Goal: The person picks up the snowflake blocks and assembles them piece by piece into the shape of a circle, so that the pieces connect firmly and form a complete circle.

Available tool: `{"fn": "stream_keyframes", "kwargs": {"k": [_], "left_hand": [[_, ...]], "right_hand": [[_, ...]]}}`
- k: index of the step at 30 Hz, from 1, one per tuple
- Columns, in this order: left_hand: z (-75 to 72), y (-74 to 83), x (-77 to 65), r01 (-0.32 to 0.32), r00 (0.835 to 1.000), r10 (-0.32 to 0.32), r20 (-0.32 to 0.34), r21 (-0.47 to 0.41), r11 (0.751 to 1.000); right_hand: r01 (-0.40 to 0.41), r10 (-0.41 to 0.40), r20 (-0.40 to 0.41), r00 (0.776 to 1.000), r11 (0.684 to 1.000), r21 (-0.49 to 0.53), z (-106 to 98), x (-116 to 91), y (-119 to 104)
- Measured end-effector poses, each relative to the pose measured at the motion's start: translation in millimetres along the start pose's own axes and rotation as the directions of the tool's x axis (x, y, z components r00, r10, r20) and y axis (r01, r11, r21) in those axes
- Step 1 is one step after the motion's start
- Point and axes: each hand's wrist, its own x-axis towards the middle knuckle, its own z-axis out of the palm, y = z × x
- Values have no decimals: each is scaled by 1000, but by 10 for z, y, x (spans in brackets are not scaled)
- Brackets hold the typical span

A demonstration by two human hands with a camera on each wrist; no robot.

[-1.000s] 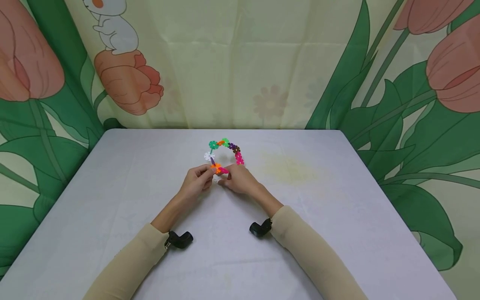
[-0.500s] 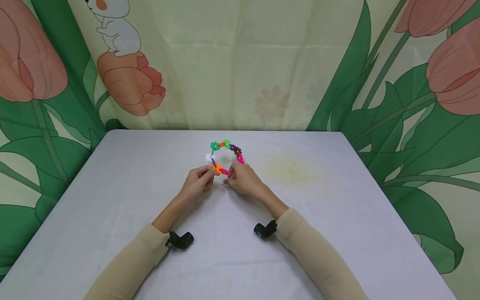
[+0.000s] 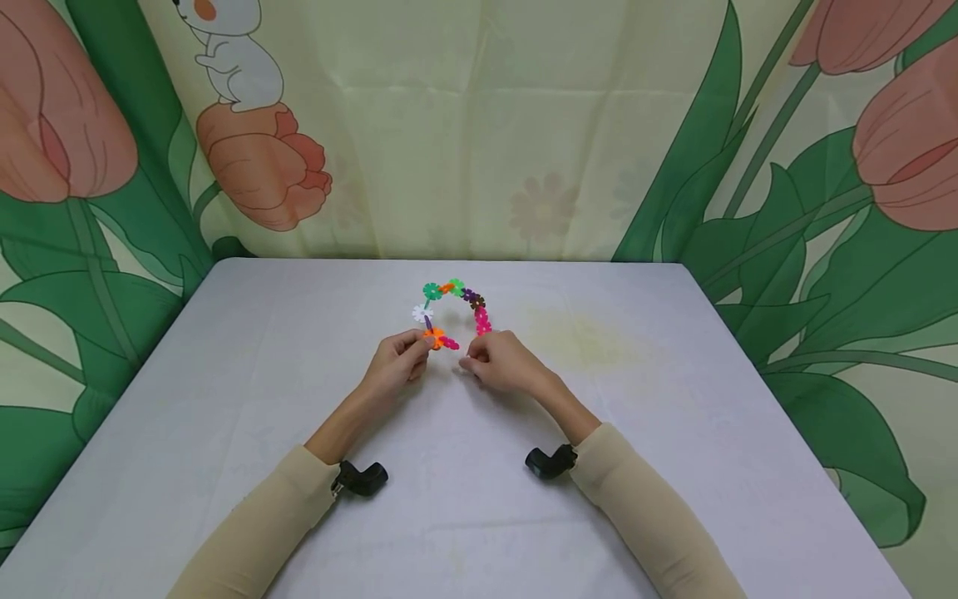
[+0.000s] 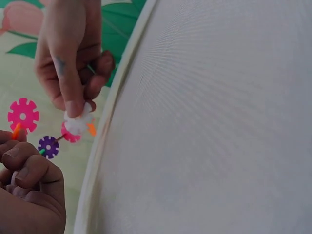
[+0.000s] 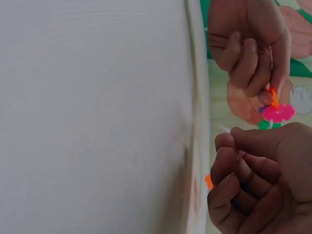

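A curved chain of flower-shaped interlocking plastic discs [image 3: 432, 291], in green, orange, purple, brown, pink and white, stands above the far middle of the table. My left hand [image 3: 397, 358] pinches an orange disc [image 3: 435, 337] at one end; a pink disc [image 4: 23, 116] sticks out beyond it. Between thumb and fingertips, my right hand [image 3: 505, 363] pinches a white disc [image 4: 78, 122], seen nearly edge-on in the right wrist view. Pink discs [image 3: 482, 320] run down to that hand; whether the white disc joins them is hidden. A gap separates the pink end from the right hand.
A white cloth covers the table [image 3: 449, 516], with a faint yellowish stain [image 3: 584, 337] right of the chain. Behind hangs a printed curtain [image 3: 464, 150] with tulips and a rabbit. A small black camera [image 3: 361, 480] sits on each wrist.
My right hand has moved right, away from the pink disc at the left hand's end, opening a gap in the ring. The left hand stays almost in place.
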Motion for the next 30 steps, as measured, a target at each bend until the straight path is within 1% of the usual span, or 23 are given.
{"fn": "stream_keyframes", "kwargs": {"k": [3, 7, 12, 16, 20, 26, 30], "left_hand": [[1, -9, 8, 7, 1000, -7, 3, -1, 1000], [2, -14, 20, 8, 1000, -8, 5, -5, 1000], [-1, -18, 26, 12, 1000, -12, 7, -9, 1000], [-2, -17, 21, 14, 1000, -14, -3, -8, 1000], [-1, -17, 17, 11, 1000, -11, -9, -7, 1000], [1, -21, 17, 8, 1000, -8, 5, -1, 1000], [2, -22, 18, 15, 1000, -15, -5, -5, 1000]], "right_hand": [[-28, 27, 7, 1000, 992, 127, -74, -43, 48], [-69, 60, 39, 997, 958, 278, -177, -79, 120], [-92, 53, 109, 993, 917, 387, -245, -87, 198], [-93, 34, 140, 990, 895, 437, -260, -88, 200], [-93, 27, 145, 989, 881, 464, -265, -93, 177], [-101, 38, 138, 990, 870, 482, -242, -86, 181], [-102, 38, 137, 990, 863, 494, -224, -78, 172]]}}
